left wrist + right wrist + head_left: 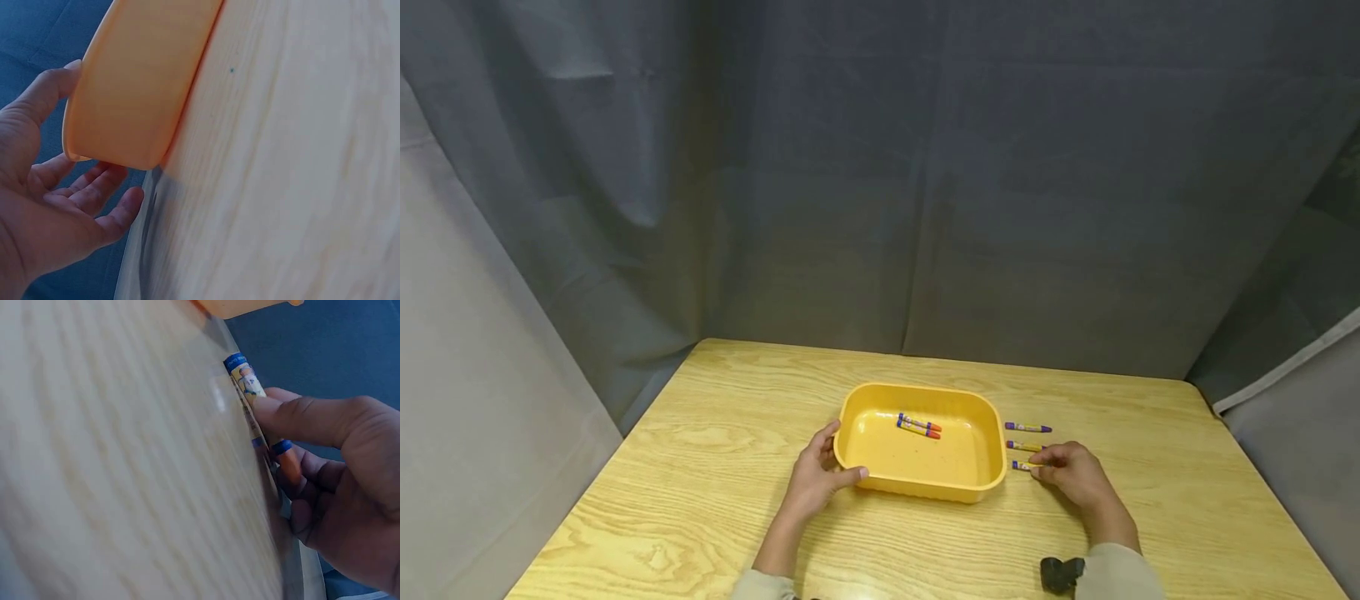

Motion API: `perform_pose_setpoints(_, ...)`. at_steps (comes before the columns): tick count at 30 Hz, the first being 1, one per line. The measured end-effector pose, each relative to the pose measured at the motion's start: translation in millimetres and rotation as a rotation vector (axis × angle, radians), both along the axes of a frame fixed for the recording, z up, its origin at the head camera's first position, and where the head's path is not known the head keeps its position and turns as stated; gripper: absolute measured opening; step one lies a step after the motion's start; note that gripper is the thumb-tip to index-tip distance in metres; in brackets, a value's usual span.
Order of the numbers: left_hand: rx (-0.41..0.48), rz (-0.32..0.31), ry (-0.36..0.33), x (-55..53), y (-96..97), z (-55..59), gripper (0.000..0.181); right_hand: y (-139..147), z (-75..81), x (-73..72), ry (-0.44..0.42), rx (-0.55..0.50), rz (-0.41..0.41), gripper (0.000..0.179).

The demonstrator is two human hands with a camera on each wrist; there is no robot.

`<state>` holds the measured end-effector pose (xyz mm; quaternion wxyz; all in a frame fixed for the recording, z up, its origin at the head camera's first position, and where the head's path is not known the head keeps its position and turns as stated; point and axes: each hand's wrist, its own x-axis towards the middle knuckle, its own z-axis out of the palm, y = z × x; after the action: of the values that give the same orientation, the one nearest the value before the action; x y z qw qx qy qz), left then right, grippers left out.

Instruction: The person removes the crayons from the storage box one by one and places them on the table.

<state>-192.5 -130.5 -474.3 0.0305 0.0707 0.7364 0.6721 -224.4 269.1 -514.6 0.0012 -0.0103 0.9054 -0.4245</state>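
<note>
My left hand (812, 479) grips the left end of a yellow plastic basin (917, 485), its thumb on the near rim and fingers round the outer side. In the left wrist view, the fingers (94, 190) lie along the basin's end wall (137, 94). To the right of the basin, my right hand (1078, 475) pinches a crayon (1022, 466) with a yellow wrapper. The right wrist view shows this crayon's (249, 384) blue bands and orange tip, with the thumb across its wrapper. Two red-orange-tipped crayons (917, 427) lie side by side inside the basin.
A purple crayon (1028, 427) and another yellow-wrapped crayon (1022, 447) lie on the wooden table (700, 492), just beyond my right hand. Dark grey cloth (820, 208) hangs behind the table's far edge.
</note>
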Motion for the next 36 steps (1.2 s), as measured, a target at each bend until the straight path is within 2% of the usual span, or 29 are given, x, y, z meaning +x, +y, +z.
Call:
perform_pose_setpoints(8,-0.006,-0.001,0.002,-0.6,0.0,-0.9,0.09,-1.0,-0.1,0.8,-0.006,0.001,0.012,0.011)
perform_pose_setpoints(12,-0.016,0.001,0.015,-0.4,0.6,-1.3,0.089,0.8,11.6,6.1,-0.045,-0.063,-0.004,0.018)
perform_pose_setpoints(15,-0.014,-0.002,0.022,-0.4,0.6,-1.5,0.089,4.1,25.2,9.4,-0.046,-0.07,-0.009,0.027)
perform_pose_setpoints(20,-0.008,-0.002,0.024,0.0,0.7,-1.6,0.089,6.3,45.3,8.7,0.027,-0.022,-0.003,0.035)
perform_pose_setpoints(28,0.002,-0.002,0.014,0.6,1.7,-0.8,0.088,-2.5,60.4,3.9,0.119,-0.019,0.018,0.036)
perform_pose_setpoints(36,0.006,0.001,0.015,1.1,1.0,0.2,0.088,-28.2,69.5,-7.4,0.158,-0.108,0.075,0.029)
